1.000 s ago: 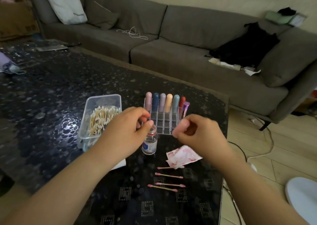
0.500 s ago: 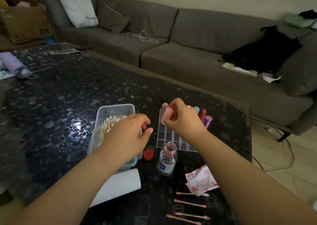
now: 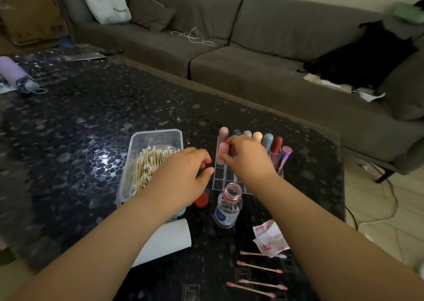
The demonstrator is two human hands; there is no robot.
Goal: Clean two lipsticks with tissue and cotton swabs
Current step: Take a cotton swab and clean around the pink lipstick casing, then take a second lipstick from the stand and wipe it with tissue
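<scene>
A pale pink lipstick [image 3: 222, 154] stands upright at the left end of a clear gridded organizer [image 3: 223, 178], just right of frame centre; the right hand [image 3: 247, 157] pinches it, fingers curled over its cap and hiding much of the tube. Behind it a row of capped lipsticks [image 3: 267, 140] in pink, blue, lilac, cream, teal, red and purple is partly blocked by that hand. The left hand [image 3: 183, 176] hovers beside the organizer, fingers loosely curled and holding nothing, covering part of a clear box of cotton swabs [image 3: 151, 163]. In front stand an uncapped small bottle [image 3: 228, 206] and its red cap [image 3: 202, 200], half hidden. Lower right lie a pink-stained tissue [image 3: 270, 238] and four used swabs [image 3: 259, 267], close to the worktop [image 3: 80, 121] edge. The worktop's left half lies open; motion blur softens its details.
</scene>
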